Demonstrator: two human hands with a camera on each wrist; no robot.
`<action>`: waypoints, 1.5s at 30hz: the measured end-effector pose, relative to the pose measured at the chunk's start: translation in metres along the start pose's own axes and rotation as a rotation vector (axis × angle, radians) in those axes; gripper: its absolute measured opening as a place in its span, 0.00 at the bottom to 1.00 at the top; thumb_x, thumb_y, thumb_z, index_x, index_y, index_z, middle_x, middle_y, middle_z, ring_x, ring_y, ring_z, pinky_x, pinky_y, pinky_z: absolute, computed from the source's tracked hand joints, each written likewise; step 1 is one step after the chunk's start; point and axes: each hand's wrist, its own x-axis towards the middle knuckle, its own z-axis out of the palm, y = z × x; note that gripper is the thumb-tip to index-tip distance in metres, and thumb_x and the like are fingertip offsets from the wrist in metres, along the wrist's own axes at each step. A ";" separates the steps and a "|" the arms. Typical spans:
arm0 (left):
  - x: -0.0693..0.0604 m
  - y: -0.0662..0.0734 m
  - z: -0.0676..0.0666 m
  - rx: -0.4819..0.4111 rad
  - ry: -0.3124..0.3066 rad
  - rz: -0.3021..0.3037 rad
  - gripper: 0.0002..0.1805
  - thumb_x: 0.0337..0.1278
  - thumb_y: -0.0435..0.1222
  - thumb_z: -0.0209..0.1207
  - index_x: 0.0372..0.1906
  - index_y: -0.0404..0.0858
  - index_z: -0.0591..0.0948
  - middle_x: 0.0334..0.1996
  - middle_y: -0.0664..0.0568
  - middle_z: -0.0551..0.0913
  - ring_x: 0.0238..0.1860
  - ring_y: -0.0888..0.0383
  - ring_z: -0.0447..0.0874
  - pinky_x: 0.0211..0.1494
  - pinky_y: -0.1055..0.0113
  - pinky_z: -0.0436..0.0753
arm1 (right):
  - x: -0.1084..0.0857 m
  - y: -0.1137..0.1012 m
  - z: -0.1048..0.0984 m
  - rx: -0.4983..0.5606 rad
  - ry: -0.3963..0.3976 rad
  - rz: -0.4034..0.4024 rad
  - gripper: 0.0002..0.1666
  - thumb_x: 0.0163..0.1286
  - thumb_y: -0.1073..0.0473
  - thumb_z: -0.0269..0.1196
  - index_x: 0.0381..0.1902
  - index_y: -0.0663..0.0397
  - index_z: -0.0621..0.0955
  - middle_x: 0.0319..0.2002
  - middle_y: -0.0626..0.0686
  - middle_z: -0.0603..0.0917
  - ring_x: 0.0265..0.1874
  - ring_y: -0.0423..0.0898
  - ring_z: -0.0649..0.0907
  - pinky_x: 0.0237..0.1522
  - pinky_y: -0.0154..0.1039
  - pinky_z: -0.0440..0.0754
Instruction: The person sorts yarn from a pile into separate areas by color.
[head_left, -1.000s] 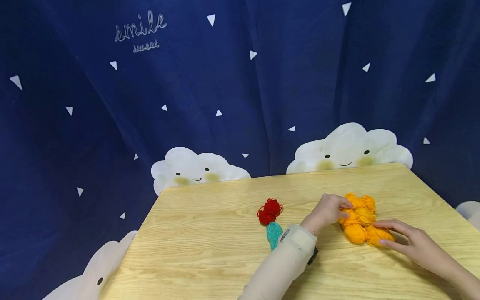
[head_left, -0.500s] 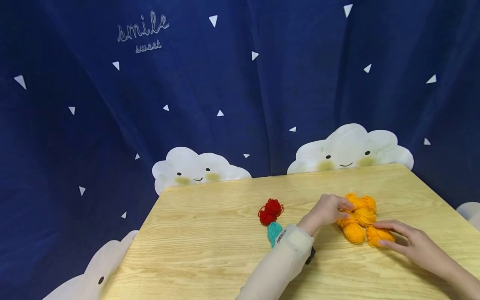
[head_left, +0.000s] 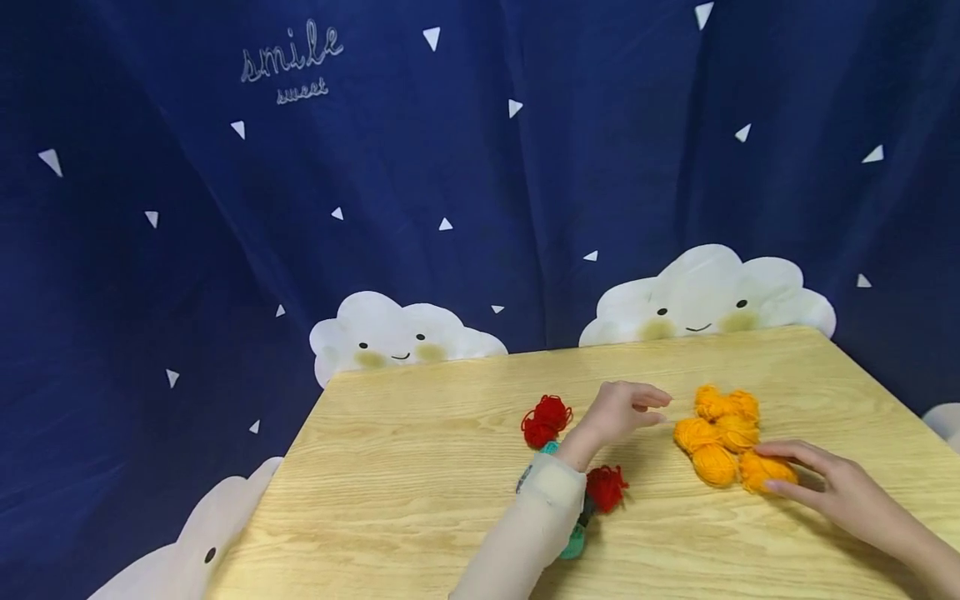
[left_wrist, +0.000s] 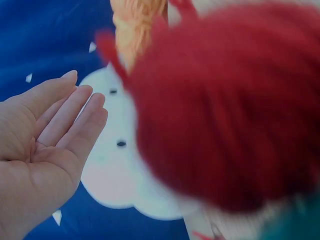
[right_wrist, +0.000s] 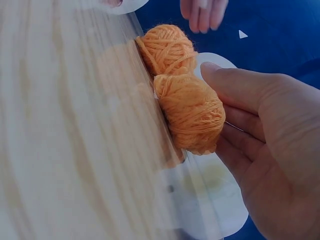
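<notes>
Several orange yarn balls (head_left: 715,465) lie bunched on the right half of the table. My left hand (head_left: 617,412) is held in the air to their left, its fingers extended and holding nothing; the left wrist view also shows the hand (left_wrist: 50,135) empty beside a large, blurred red yarn ball (left_wrist: 220,105). My right hand (head_left: 847,498) has its thumb and fingers around the lower-right orange ball (head_left: 767,472), which sits at the bunch's edge. In the right wrist view, the fingers of my right hand (right_wrist: 270,130) pass behind that ball (right_wrist: 192,112).
Left of the bunch, a red yarn ball (head_left: 546,421) lies on the wooden table (head_left: 390,467). Another red ball (head_left: 606,488) and a teal ball (head_left: 573,543) show beside my left sleeve, which partly covers more teal yarn. A blue curtain with clouds hangs behind.
My left hand has let go of the orange bunch and moved left, uncovering red and teal yarn near the sleeve. My right hand stays at the lower-right orange ball.
</notes>
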 end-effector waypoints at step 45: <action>-0.076 -0.120 -0.048 -0.136 0.276 -0.325 0.24 0.48 0.32 0.72 0.54 0.37 0.83 0.51 0.44 0.87 0.53 0.51 0.85 0.52 0.70 0.82 | -0.001 0.010 0.003 -0.014 -0.056 0.086 0.23 0.58 0.56 0.72 0.51 0.54 0.82 0.47 0.08 0.61 0.46 0.03 0.57 0.38 0.07 0.61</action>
